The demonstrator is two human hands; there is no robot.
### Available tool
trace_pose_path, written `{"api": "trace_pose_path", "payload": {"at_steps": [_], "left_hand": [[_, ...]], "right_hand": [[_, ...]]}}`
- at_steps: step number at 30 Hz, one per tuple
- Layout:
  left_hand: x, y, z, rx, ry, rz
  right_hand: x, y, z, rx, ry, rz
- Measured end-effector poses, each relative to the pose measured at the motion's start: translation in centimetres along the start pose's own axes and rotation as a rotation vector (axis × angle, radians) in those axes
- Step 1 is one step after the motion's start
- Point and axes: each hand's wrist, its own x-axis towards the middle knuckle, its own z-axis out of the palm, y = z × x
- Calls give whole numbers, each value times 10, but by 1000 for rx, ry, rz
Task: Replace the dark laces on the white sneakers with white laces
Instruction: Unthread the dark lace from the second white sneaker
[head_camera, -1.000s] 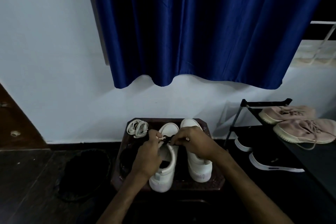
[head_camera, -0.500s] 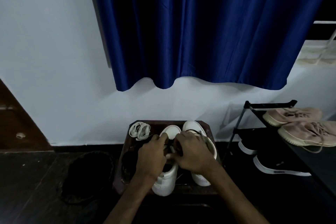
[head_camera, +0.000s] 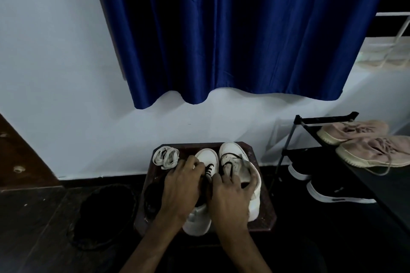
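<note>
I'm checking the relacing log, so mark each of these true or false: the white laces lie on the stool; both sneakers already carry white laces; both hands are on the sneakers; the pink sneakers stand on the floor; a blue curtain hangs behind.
1. The white laces lie bundled on the stool. True.
2. Both sneakers already carry white laces. False: dark lace still crosses the left sneaker and the right sneaker.
3. The left hand and right hand are on the sneakers. True.
4. The pink sneakers stand on the floor. False: they sit on top of the black rack.
5. A blue curtain hangs behind. True.
</note>
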Motion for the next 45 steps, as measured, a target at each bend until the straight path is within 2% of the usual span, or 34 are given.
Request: {"api": "trace_pose_path", "payload": {"at_steps": [2,3,5,6,7,9,11,13,15,17,19,21,22,23,25,26,27,28,30,31,33,34,36,40,43,45], "left_hand": [[0,1,-1,-183,48,-223],[3,-2,-3,-433,111,-448],[16,-5,-13,-1131,188,-973],[21,-5,-18,-1342,148,-1122],[24,-5,-20,-1404,85,-1163],[27,-5,-22,-1287,-7,-1030],[27,-6,-28,-948,-129,-683],[28,-9,-40,-565,-326,-389],[31,-8,-55,-250,-455,-219],[33,-3,-67,-11,-448,-97],[37,-10,-72,112,-418,-65],[41,-22,-78,35,-458,-59],[42,-28,-80,-120,-483,-67],[43,-33,-83,-368,-440,-98],[43,-40,-84,-870,-191,-288],[41,-44,-83,-970,-101,-412],[37,-50,-77,-972,-66,-500],[34,-55,-70,-815,-99,-534],[22,-61,-58,-229,-226,-455],[19,-56,-55,-38,-192,-362],[18,-35,-57,-105,-103,-138],[18,-23,-57,-167,-124,-20],[18,-7,-47,-130,-247,149],[15,-2,-26,4,-261,157],[16,-4,-24,119,-78,267],[15,-10,-35,12,123,156]], "right_hand": [[-3,0,2,16,-24,38],[-3,1,3,27,-36,53],[-4,2,3,44,-50,76],[-5,2,1,50,-64,87],[-6,3,1,56,-77,88],[-5,3,-1,58,-75,92],[-4,4,-1,58,-86,96],[-4,5,-1,72,-122,97],[-4,4,-1,87,-137,101],[-3,4,0,93,-144,103],[-3,3,0,96,-147,95],[-3,3,0,100,-146,78],[-3,4,0,98,-140,73],[-3,4,0,98,-132,68],[-2,5,1,104,-97,62],[-2,6,1,104,-79,63],[-2,6,1,100,-63,63],[-2,6,1,98,-53,62],[-2,6,1,102,-25,63],[-2,6,1,106,-27,69],[-2,5,2,109,-49,73],[-2,5,2,109,-66,73],[-3,5,3,105,-118,76],[-3,5,2,98,-130,72],[-2,5,4,97,-97,41],[-2,6,6,102,-55,29]]}}
